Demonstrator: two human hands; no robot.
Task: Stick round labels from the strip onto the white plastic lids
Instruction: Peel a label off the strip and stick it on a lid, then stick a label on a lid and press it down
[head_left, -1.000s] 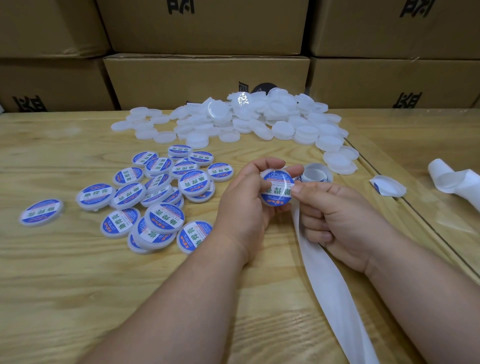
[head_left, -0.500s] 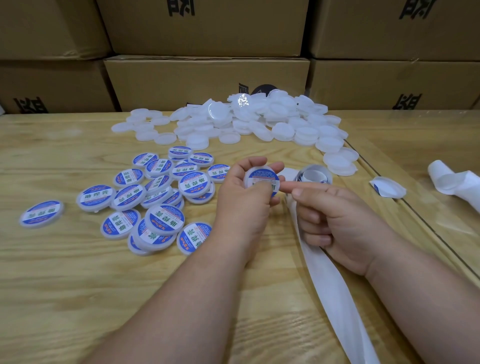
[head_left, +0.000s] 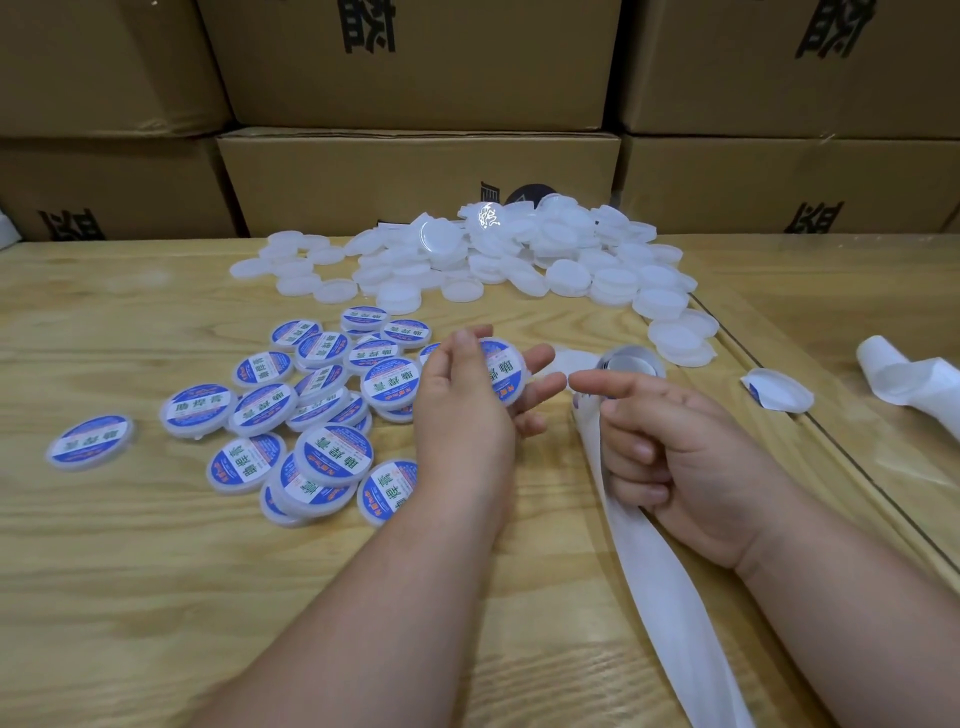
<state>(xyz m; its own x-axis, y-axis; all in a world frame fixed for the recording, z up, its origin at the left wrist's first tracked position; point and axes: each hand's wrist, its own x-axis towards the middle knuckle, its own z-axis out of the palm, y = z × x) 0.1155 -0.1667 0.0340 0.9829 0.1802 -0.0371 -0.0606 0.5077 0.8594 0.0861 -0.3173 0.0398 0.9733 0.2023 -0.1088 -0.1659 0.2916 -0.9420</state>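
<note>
My left hand (head_left: 457, 415) is spread, and a white lid with a blue round label (head_left: 506, 371) lies on its straightened fingers, thumb beside the lid's rim. My right hand (head_left: 675, 457) has its index finger pointing at that lid while the other fingers curl round the white label strip (head_left: 654, 571), which runs from the small roll (head_left: 631, 364) towards the table's near edge. Several labelled lids (head_left: 311, 415) lie in a loose group to the left. A heap of plain white lids (head_left: 519, 260) sits at the back.
Stacked cardboard boxes (head_left: 415, 171) wall off the far side of the wooden table (head_left: 156, 597). A single peeled piece (head_left: 776, 389) and a curl of spent white backing (head_left: 909, 379) lie to the right, past a seam in the tabletop.
My right fingertip has come off the label and pulled back a little. My left hand has swung the labelled lid leftward and lower, and its fingers have opened out under it.
</note>
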